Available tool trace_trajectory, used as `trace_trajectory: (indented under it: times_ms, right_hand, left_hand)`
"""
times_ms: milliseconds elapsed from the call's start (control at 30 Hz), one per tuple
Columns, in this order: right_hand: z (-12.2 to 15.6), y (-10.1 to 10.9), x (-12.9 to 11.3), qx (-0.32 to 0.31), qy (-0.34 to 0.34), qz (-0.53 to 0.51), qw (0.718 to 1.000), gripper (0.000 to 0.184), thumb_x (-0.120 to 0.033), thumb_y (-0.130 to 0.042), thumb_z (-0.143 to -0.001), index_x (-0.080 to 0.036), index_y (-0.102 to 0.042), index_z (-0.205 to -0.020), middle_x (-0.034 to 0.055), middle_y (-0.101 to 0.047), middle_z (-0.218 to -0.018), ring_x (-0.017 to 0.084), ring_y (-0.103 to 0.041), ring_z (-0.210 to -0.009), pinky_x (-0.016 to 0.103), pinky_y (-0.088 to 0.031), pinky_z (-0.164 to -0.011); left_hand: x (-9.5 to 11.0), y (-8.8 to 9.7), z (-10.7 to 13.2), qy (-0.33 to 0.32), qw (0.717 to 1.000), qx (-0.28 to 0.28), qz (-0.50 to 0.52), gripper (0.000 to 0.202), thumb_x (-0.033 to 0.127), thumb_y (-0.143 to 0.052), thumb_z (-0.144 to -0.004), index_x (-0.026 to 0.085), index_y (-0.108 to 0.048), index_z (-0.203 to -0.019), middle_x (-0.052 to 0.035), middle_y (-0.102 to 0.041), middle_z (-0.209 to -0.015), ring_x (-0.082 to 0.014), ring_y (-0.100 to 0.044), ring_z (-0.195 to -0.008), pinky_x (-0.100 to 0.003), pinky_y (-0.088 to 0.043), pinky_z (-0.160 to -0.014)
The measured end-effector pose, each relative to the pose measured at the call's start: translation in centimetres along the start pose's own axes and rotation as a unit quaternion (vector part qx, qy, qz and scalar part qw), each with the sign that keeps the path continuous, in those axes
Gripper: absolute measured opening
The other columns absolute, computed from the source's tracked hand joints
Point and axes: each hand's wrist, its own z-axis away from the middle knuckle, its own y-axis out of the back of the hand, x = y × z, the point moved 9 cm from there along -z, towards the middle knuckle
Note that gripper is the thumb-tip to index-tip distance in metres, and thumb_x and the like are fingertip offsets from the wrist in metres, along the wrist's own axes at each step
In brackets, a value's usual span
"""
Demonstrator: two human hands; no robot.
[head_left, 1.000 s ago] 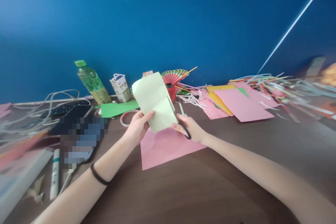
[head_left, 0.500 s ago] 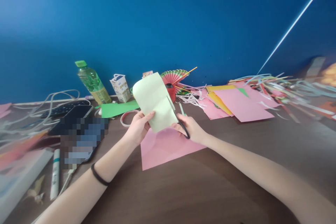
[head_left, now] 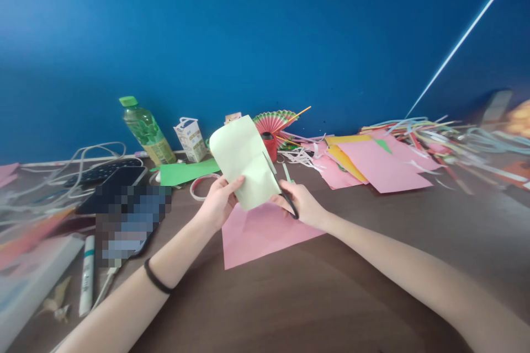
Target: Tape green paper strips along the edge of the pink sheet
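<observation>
My left hand [head_left: 217, 203] pinches the lower left edge of a pale green paper sheet [head_left: 244, 160], holding it upright above the table. My right hand [head_left: 301, 203] grips black-handled scissors [head_left: 281, 187]; their blades reach up along the sheet's right side, into the paper. Under both hands a pink sheet [head_left: 260, 231] lies flat on the brown table [head_left: 314, 298]. A black band circles my left wrist.
Along the blue wall stand a green-capped bottle [head_left: 144, 129], a small carton [head_left: 189, 138] and a red paper fan [head_left: 274, 121]. A green sheet [head_left: 186, 171], pink and yellow sheets [head_left: 372, 162] and paper strips [head_left: 434, 132] lie around. Cables, a phone and a marker [head_left: 86, 276] lie left.
Hardly anything differs; the scissor blades sit slightly higher along the green sheet's right edge, and both hands hold their places.
</observation>
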Motion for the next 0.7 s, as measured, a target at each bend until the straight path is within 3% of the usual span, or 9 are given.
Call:
trace_trajectory:
  times_ms: [533, 700]
  right_hand:
    - [0.0, 0.0, 0.1, 0.0, -0.002, 0.001, 1.0, 0.033, -0.047, -0.056, -0.076, -0.019, -0.04, -0.067, -0.007, -0.041, -0.049, 0.011, -0.05, -0.044, 0.022, -0.036, -0.045]
    - [-0.2, -0.6, 0.6, -0.025, -0.004, -0.057, 0.998, 0.034, -0.049, -0.055, -0.076, -0.019, -0.041, -0.07, -0.0066, -0.04, -0.056, 0.009, -0.048, -0.046, 0.022, -0.04, -0.047]
  left_hand:
    - [-0.1, -0.1, 0.1, 0.0, 1.0, -0.005, -0.008, 0.019, 0.019, -0.067, -0.068, 0.014, -0.066, -0.087, -0.0096, -0.07, -0.093, -0.0224, -0.066, -0.085, -0.031, -0.054, -0.075]
    - [1.1, 1.1, -0.3, -0.024, 0.999, 0.045, -0.018, 0.017, 0.017, -0.067, -0.066, 0.014, -0.064, -0.083, -0.0088, -0.071, -0.089, -0.0228, -0.066, -0.084, -0.033, -0.054, -0.076]
